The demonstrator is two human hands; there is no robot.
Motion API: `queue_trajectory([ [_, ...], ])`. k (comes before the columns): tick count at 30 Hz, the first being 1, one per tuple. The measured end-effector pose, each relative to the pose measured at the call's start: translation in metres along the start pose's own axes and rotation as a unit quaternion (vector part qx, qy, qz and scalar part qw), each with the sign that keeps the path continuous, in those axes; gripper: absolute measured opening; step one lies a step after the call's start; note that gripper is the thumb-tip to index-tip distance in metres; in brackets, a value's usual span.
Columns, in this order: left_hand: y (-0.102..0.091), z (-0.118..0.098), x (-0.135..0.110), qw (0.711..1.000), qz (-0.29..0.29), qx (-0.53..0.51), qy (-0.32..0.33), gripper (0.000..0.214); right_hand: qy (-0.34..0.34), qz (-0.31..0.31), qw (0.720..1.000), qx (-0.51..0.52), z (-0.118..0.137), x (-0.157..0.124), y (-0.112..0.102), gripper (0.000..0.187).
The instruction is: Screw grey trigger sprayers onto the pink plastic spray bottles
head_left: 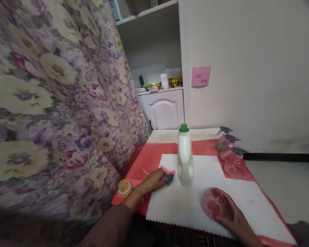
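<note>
My left hand rests on the white cloth and is closed on a pink and grey spray trigger head, just left of a tall white bottle with a green cap. My right hand wraps round a clear pink round bottle that lies tipped on the cloth near the front edge, its neck without a sprayer.
Three pink spray bottles with grey triggers stand at the table's right rear. A round green and peach lid lies on the red table cover at the left. A floral curtain hangs close on the left; a white cabinet is behind.
</note>
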State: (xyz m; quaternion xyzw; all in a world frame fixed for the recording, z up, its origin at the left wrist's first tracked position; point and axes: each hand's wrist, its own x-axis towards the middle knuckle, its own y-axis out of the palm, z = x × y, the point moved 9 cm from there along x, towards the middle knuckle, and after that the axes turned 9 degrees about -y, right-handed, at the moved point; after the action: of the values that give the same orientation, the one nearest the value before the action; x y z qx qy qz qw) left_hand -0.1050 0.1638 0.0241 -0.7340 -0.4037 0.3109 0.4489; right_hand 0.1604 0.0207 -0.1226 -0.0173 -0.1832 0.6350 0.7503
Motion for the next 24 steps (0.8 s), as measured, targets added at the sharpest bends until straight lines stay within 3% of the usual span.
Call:
queue_trajectory([
  [3,0.010,0.034,0.006,0.999,0.013,0.021,-0.031,0.010,-0.004,-0.023,1.000,0.001,-0.002,-0.002,-0.002,0.081],
  [7,0.022,0.060,0.010,0.997,0.021,0.052,-0.053,0.009,-0.009,-0.019,1.000,-0.006,-0.005,-0.003,-0.001,0.081],
  [15,0.045,0.076,0.013,0.991,-0.005,0.125,-0.052,0.018,0.009,0.000,1.000,-0.008,-0.010,-0.002,-0.002,0.082],
  [24,0.047,0.089,0.007,0.980,-0.071,0.172,-0.072,0.030,0.000,0.007,1.000,-0.008,-0.008,-0.001,0.001,0.096],
])
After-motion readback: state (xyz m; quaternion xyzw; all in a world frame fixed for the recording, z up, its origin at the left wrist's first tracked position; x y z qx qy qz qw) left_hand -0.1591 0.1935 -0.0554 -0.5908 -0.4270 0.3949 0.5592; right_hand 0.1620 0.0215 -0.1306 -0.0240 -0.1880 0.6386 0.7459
